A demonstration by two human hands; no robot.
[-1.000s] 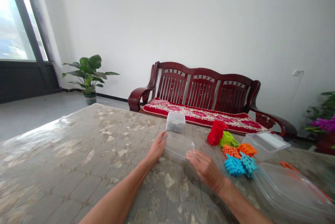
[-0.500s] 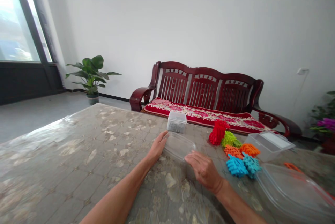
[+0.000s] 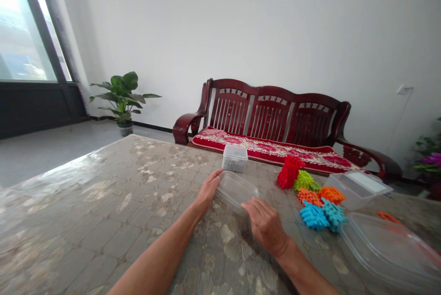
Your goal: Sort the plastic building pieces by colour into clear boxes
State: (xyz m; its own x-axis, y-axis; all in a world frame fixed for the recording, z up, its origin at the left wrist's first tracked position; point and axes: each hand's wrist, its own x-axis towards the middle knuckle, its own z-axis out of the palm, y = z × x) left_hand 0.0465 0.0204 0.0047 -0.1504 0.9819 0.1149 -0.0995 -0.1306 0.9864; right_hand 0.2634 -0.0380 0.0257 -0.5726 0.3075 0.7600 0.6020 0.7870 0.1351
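A clear plastic lid (image 3: 237, 186) lies over the patterned tablecloth between my two hands. My left hand (image 3: 208, 189) has its fingers at the lid's left edge. At the right front edge, my right hand (image 3: 264, 221) pinches the lid with bent fingers. Just behind the lid stands a small clear box (image 3: 234, 158) with greyish contents. To the right are piles of linked plastic pieces: red (image 3: 288, 172), lime green (image 3: 304, 180), orange (image 3: 330, 194) and blue (image 3: 314, 217).
An open clear container (image 3: 354, 194) stands behind a large clear lid (image 3: 389, 244) at the right, with an orange piece (image 3: 389, 217) near it. Beyond the table (image 3: 86, 207) are a wooden bench (image 3: 268, 116) and a potted plant (image 3: 124, 97).
My right hand has shifted slightly left and turned a little at the lid's edge. The camera view has moved slightly; the lid is still between both hands.
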